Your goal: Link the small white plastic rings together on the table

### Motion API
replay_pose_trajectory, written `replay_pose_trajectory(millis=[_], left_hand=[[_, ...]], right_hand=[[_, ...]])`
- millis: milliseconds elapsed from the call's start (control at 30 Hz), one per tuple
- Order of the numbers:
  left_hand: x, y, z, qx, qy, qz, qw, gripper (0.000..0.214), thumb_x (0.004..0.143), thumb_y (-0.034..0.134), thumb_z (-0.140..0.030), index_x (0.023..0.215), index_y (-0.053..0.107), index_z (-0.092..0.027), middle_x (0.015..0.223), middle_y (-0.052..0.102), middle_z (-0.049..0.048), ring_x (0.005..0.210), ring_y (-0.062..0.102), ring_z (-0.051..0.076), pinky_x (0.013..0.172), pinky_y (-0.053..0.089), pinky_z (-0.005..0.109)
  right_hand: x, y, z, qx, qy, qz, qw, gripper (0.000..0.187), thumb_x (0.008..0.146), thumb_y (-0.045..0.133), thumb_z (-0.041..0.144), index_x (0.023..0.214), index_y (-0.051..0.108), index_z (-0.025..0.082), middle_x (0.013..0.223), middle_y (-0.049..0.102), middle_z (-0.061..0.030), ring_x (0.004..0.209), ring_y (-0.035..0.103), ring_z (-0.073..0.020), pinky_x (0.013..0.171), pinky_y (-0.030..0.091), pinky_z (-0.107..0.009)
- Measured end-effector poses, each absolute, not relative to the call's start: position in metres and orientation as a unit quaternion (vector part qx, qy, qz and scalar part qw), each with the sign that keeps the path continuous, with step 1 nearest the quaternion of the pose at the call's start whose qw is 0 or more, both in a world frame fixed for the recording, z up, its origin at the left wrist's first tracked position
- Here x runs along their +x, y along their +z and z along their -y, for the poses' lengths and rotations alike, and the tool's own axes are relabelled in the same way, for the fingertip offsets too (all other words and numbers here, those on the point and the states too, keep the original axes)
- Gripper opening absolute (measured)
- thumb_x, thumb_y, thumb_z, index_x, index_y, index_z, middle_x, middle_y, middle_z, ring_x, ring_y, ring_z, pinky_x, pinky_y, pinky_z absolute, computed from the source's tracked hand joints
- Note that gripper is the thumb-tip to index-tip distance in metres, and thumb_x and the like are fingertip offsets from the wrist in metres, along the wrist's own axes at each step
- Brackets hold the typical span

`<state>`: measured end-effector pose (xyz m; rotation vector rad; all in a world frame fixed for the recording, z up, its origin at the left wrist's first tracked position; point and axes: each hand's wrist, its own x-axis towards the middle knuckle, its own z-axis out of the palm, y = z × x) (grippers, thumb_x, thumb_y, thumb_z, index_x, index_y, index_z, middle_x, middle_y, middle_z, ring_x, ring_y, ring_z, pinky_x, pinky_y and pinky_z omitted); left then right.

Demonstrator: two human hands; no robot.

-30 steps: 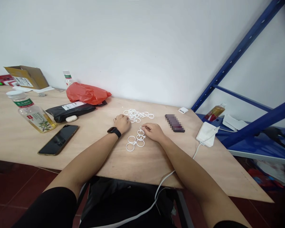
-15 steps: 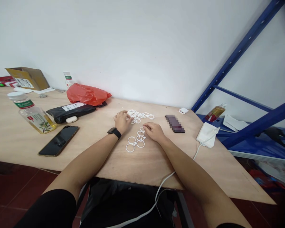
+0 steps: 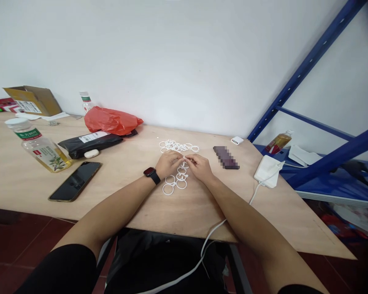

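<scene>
A loose pile of white plastic rings point(image 3: 178, 146) lies on the plywood table point(image 3: 184, 208). Closer to me, a chain of linked white rings point(image 3: 173, 183) trails across the board. My left hand point(image 3: 168, 163), with a dark watch on its wrist, and my right hand point(image 3: 200, 166) meet fingertip to fingertip over the far end of the chain. Both hands are closed in a pinch on white rings between them.
A phone point(image 3: 75, 181), a tea bottle point(image 3: 39, 145), a black parcel point(image 3: 90, 142), a red bag point(image 3: 110, 120) and a cardboard box point(image 3: 33, 99) lie to the left. A dark case point(image 3: 226, 157), a white charger point(image 3: 266, 171) with cable and blue shelving point(image 3: 325, 159) stand to the right.
My left hand left the loose pile and came right and nearer to meet my right hand. The right hand stayed at the chain's far end.
</scene>
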<state>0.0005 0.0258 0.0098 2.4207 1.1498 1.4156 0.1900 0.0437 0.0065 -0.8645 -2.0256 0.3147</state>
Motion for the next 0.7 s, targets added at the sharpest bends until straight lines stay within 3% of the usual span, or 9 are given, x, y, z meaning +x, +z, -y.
replay_pose_trajectory(millis=[300, 500, 700], left_hand=[[0.0000, 0.0082, -0.0266, 0.795, 0.462, -0.389, 0.053, 0.010, 0.087, 0.063, -0.027, 0.083, 0.070, -0.021, 0.093, 0.074, 0.0048, 0.090, 0.067, 0.018, 0.089, 0.051, 0.038], [-0.0003, 0.0106, -0.0240, 0.786, 0.473, -0.394, 0.058, 0.010, 0.086, 0.064, -0.028, 0.080, 0.066, -0.020, 0.085, 0.073, 0.0026, 0.082, 0.065, 0.016, 0.082, 0.051, 0.033], [0.0017, 0.0065, -0.0254, 0.786, 0.457, -0.416, 0.034, 0.007, 0.087, 0.062, -0.024, 0.086, 0.067, -0.020, 0.089, 0.070, 0.0039, 0.087, 0.063, 0.018, 0.084, 0.049, 0.035]], right_hand=[[0.1885, 0.0059, -0.0442, -0.346, 0.151, 0.812, 0.445, 0.018, 0.090, 0.056, 0.029, 0.096, 0.073, 0.024, 0.090, 0.074, -0.0050, 0.079, 0.068, -0.0193, 0.077, 0.055, -0.033], [0.1882, 0.0049, -0.0456, -0.356, 0.202, 0.797, 0.445, 0.024, 0.089, 0.058, 0.031, 0.108, 0.071, 0.023, 0.098, 0.074, -0.0058, 0.083, 0.070, -0.0197, 0.077, 0.055, -0.033], [0.1875, 0.0065, -0.0452, -0.363, 0.253, 0.789, 0.425, 0.020, 0.088, 0.059, 0.034, 0.094, 0.071, 0.021, 0.085, 0.074, -0.0038, 0.072, 0.067, -0.0171, 0.070, 0.053, -0.030]])
